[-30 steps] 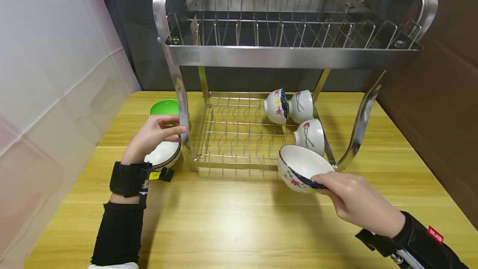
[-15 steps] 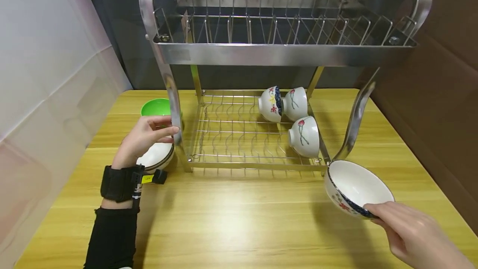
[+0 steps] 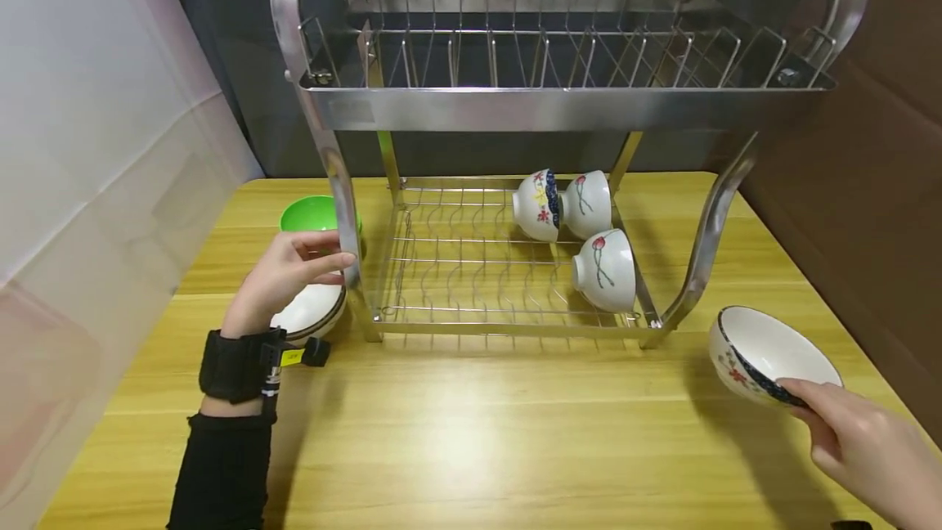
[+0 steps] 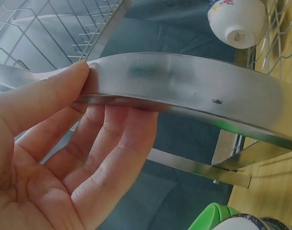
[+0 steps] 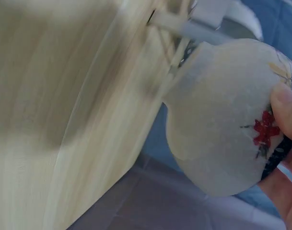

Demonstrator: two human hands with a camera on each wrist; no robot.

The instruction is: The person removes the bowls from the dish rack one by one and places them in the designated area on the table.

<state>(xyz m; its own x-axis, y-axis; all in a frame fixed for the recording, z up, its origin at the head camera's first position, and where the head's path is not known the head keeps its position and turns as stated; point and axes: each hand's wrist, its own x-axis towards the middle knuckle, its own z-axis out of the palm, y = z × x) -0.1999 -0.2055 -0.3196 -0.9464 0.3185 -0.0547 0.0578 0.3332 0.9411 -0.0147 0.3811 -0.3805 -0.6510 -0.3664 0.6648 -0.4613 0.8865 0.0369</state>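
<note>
In the head view my right hand (image 3: pixel 872 444) pinches the rim of a white bowl (image 3: pixel 769 346) with a dark blue band and red flowers. That bowl is held tilted above the table, to the right of the metal dish rack (image 3: pixel 508 330). My left hand (image 3: pixel 290 272) grips the rack's left front post (image 3: pixel 344 219), thumb on one side and fingers on the other, as the left wrist view shows. Three bowls lie on their sides at the right of the lower shelf: a blue-banded floral bowl (image 3: pixel 536 205) and two with red tulips, one behind (image 3: pixel 589 204), one in front (image 3: pixel 606 271).
Left of the rack, partly behind my left hand, stand a green bowl (image 3: pixel 312 213) and white dark-rimmed bowls (image 3: pixel 312 309). The upper tier (image 3: pixel 574 109) has upright wire dividers. A brown panel (image 3: pixel 876 162) borders the right side, a pale sheet (image 3: pixel 96 145) the left.
My right hand has carried the bowl rightwards, away from the rack's front right corner. The left hand stays on the post, and the bowls on the shelf keep their places.
</note>
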